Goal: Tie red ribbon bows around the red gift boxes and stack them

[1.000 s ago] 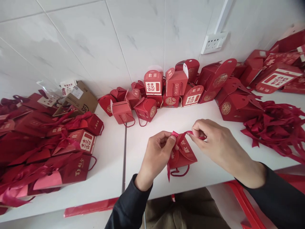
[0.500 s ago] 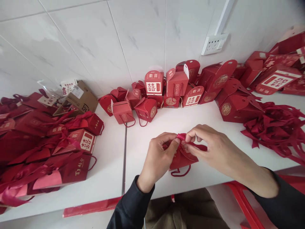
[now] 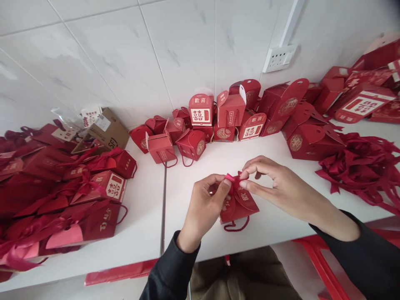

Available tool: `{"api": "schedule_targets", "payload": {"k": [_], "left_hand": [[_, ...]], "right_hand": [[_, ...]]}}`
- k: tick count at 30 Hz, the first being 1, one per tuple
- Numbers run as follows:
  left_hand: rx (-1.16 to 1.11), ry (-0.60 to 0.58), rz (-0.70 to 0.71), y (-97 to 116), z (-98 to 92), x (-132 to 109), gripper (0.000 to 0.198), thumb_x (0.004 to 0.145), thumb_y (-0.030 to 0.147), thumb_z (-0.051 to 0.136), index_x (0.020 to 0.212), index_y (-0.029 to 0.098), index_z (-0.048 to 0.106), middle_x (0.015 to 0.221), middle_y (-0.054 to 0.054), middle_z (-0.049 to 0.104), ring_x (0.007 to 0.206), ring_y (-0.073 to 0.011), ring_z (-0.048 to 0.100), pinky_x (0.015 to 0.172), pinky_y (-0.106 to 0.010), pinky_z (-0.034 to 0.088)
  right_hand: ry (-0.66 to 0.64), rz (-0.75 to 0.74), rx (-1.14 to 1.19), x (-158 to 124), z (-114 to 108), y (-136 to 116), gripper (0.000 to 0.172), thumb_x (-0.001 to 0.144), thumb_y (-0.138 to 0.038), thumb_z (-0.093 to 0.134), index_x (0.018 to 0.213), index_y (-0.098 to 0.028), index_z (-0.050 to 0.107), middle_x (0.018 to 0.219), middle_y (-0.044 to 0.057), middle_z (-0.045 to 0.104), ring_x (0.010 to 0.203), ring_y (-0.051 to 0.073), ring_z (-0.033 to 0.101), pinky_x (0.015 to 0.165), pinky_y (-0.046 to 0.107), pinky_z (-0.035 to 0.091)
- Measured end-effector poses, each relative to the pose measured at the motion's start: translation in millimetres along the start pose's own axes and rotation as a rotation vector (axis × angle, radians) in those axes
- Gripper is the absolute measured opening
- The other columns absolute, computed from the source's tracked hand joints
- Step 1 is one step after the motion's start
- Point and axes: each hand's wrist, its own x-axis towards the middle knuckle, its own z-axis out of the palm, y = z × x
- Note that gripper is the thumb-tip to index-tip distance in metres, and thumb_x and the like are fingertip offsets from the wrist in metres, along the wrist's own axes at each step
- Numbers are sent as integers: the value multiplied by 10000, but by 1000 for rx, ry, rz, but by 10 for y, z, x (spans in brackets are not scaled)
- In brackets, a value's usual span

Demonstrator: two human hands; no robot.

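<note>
A small red gift box [image 3: 239, 206] with a cord handle sits on the white table [image 3: 265, 225] in front of me. A red ribbon [image 3: 231, 178] crosses its top. My left hand [image 3: 204, 206] pinches the ribbon from the left, thumb and fingers closed on it. From the right, my right hand [image 3: 271, 187] pinches the same ribbon above the box, its other fingers curled. Both hands meet over the box's top flap.
Several red gift boxes [image 3: 231, 110] line the tiled wall at the back. A heap of ribbon-tied boxes [image 3: 62, 191] and a brown carton [image 3: 106, 131] lie at the left. Loose red ribbons [image 3: 359, 166] pile at the right. A wall socket [image 3: 276, 58] sits above.
The ribbon end that hung below the box a second ago has been drawn up. My hands have come together over the box's top, pinching the ribbon closer.
</note>
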Motion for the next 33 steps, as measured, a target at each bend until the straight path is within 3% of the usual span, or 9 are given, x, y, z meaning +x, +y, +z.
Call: {"api": "schedule_targets", "payload": {"k": [3,8,11,15,23,27,33], "left_hand": [[-17,11,-16,-6,-4,7,299,923,431,669,913,135,711,685,-10,637,590,-110,572,511,-202,451],[-3,-39,-24,12,-2,5,280,930,409,655,903,135,710,639,0,635,514,-90,533,497,-207,439],[10,-84,-60,11,-7,6,273,936,398,646,899,134,708,603,4,626,495,-89,527,483,-204,420],[16,-73,-69,-5,-18,16,289,939,417,644,885,139,701,613,0,633,496,-88,532,494,-204,432],[-12,38,-79,37,11,23,254,931,394,633,874,147,661,543,20,600,458,-100,542,487,-206,467],[4,33,-65,83,45,26,229,930,369,624,874,150,660,524,30,584,435,-96,525,440,-190,439],[8,34,-68,96,82,23,204,934,344,608,879,153,655,535,40,568,426,-89,516,415,-179,438]], "right_hand": [[-20,50,47,3,-9,-6,147,886,-384,692,811,-265,647,932,5,691,863,203,619,810,338,494],[-134,194,257,33,11,16,238,878,-433,733,796,-241,618,722,-27,622,677,165,580,627,289,461],[-202,245,366,51,-6,46,248,870,-452,764,851,-228,659,751,-24,628,694,157,570,627,278,447],[-302,259,421,51,-54,70,273,938,-492,698,1001,-227,722,902,15,686,815,179,600,737,307,470],[-252,214,340,39,-45,26,225,907,-455,739,872,-237,696,796,-21,653,694,148,539,632,285,421],[-262,176,296,48,-24,-18,188,907,-415,738,847,-246,680,709,-51,587,642,136,491,586,274,393],[-209,108,221,86,-15,-73,133,904,-348,737,834,-250,681,826,-36,671,708,141,568,651,276,446]]}}
